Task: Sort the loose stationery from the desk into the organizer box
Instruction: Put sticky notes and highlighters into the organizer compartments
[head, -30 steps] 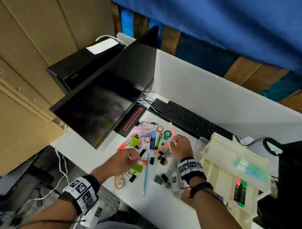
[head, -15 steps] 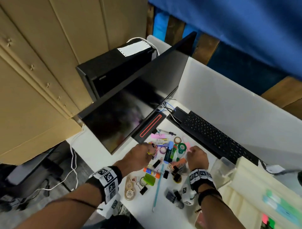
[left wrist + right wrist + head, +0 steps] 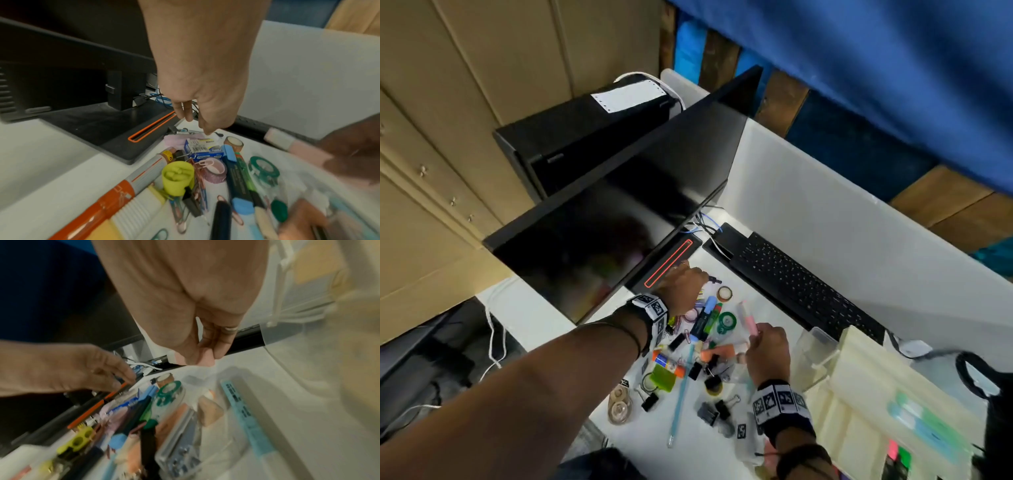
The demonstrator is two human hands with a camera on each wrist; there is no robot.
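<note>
Loose stationery lies piled on the white desk (image 3: 544, 308): a blue highlighter (image 3: 705, 318), a green tape dispenser (image 3: 726, 322), a tape roll (image 3: 724, 293), a light blue pen (image 3: 681, 394) and binder clips (image 3: 714, 411). My left hand (image 3: 690, 274) reaches to the pile's far end beside the monitor base. Its straight fingers (image 3: 183, 113) hang over a small metal tool (image 3: 185, 130) and hold nothing. My right hand (image 3: 756, 337) pinches a pink highlighter (image 3: 747, 318) just above the pile. The cream organizer box (image 3: 859, 377) stands to the right.
A black monitor (image 3: 619, 222) with an orange-lined base (image 3: 671, 263) stands behind the pile. A black keyboard (image 3: 801, 287) lies along the white partition. Clear tape rolls (image 3: 619, 404) sit near the desk's front edge, and a clear cup (image 3: 815, 353) stands next to the box.
My left hand has moved from the middle of the pile to its far end by the monitor base. My right hand has picked up the pink highlighter.
</note>
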